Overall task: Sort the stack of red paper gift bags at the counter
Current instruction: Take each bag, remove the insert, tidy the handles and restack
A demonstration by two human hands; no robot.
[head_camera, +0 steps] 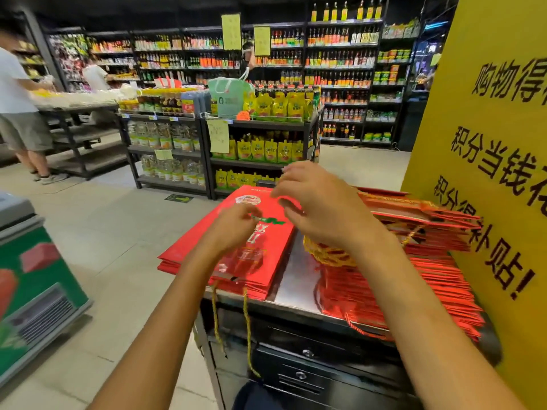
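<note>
Flat red gift bags point(254, 255) (two piles) on counter point(296, 288)

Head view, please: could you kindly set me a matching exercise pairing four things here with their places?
Things:
1. flat bag pile
2. messy bag heap
3. yellow sign
4. green cooler

Places:
A. far left, on the floor
B. counter's right side
C. right edge, beside the heap
D. counter's left side, under the left hand

Pairs: 1-D, 2-B, 3-C, 4-A
</note>
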